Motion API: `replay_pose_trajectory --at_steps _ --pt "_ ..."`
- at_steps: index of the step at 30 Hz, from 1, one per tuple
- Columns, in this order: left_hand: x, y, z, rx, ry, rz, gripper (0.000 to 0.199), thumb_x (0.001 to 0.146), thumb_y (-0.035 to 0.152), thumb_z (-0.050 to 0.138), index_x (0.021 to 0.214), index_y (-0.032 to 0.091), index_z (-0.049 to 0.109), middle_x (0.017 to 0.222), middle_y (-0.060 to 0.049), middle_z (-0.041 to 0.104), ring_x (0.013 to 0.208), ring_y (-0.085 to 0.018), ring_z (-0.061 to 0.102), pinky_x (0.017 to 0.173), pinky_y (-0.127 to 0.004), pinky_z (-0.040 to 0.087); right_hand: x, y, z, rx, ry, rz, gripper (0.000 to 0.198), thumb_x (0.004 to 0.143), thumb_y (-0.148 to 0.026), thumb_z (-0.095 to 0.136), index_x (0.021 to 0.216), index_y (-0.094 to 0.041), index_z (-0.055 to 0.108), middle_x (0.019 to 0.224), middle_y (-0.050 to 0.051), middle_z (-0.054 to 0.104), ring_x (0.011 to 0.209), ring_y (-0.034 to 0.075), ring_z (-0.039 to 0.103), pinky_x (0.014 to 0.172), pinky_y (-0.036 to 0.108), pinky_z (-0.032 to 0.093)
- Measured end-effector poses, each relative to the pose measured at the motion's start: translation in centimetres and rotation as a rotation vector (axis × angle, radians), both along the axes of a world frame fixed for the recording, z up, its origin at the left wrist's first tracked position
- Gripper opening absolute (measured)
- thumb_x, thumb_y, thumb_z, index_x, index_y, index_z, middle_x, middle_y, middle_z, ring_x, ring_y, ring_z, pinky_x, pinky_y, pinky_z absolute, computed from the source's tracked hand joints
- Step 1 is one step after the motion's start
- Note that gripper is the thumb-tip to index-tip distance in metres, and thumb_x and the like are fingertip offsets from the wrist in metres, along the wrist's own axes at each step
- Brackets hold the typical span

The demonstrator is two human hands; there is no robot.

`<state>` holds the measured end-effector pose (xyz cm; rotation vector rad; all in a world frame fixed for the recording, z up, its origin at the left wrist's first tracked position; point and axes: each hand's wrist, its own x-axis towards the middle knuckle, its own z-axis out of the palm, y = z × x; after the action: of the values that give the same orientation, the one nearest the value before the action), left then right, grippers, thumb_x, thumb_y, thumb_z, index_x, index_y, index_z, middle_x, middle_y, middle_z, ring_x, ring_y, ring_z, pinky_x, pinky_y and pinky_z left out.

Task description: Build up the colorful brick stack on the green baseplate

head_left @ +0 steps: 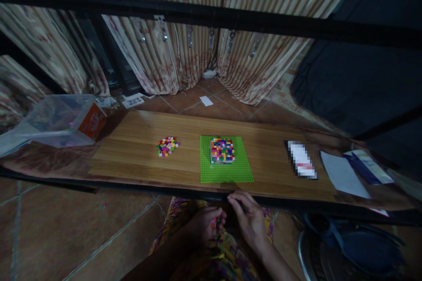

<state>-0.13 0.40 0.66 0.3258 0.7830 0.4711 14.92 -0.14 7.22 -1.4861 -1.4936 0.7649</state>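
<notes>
My left hand is curled below the table's front edge, over my lap. Within its fingers are small toy bricks, orange and green among them. To its right is my right hand, thumb and fingertips drawn together at the table edge. Anything in that pinch is hidden or too small to name. A green baseplate lies on the wooden tabletop in front of both hands. On it stands a block built of multicoloured toy bricks. Left of the plate is a loose pile of small bricks.
A clear plastic box with an orange label stands at the table's left end. A phone, blurred out, lies to the right, beside white paper and a packet. A dark bar crosses above the table, with clips hanging from it.
</notes>
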Motion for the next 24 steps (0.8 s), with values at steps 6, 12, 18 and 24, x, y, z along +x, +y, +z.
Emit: replay_pose_trajectory --at_steps 6,12,18,24 --pt "0.2 -0.2 0.2 -0.064 0.049 0.064 0.026 0.074 0.037 0.064 0.079 0.012 0.058 0.068 0.0 0.053 0.056 -0.007 0.047 0.058 -0.021 0.033 0.4 7.9 3.0 0.239 -0.084 -0.091 0.019 0.085 -0.037 0.056 0.087 -0.025 0.071 0.093 0.005 0.063 0.09 0.02 0.059 0.083 0.035 0.047" --pt "-0.1 -0.2 0.4 -0.078 0.028 0.076 0.023 0.076 0.035 0.063 0.079 0.012 0.06 0.07 -0.002 0.056 0.057 -0.008 0.049 0.057 -0.021 0.033 0.4 12.1 2.1 0.315 -0.189 -0.119 0.017 0.083 -0.037 0.059 0.085 -0.027 0.073 0.1 0.005 0.059 0.096 0.021 0.054 0.087 0.038 0.043" --pt "-0.2 -0.1 0.6 -0.088 0.013 0.058 0.023 0.075 0.035 0.063 0.078 0.012 0.06 0.069 -0.002 0.056 0.056 -0.008 0.05 0.057 -0.021 0.034 0.1 12.5 1.4 0.3 -0.228 -0.101 0.015 0.081 -0.037 0.062 0.082 -0.028 0.074 0.105 0.004 0.057 0.101 0.022 0.05 0.089 0.039 0.041" --pt "-0.1 0.0 0.7 -0.077 -0.006 0.056 0.02 0.076 0.032 0.063 0.078 0.012 0.061 0.068 -0.002 0.057 0.055 -0.008 0.051 0.056 -0.02 0.035 0.0 13.0 0.9 0.266 -0.125 -0.124 0.012 0.077 -0.037 0.066 0.08 -0.027 0.073 0.107 0.004 0.057 0.103 0.022 0.051 0.092 0.04 0.04"
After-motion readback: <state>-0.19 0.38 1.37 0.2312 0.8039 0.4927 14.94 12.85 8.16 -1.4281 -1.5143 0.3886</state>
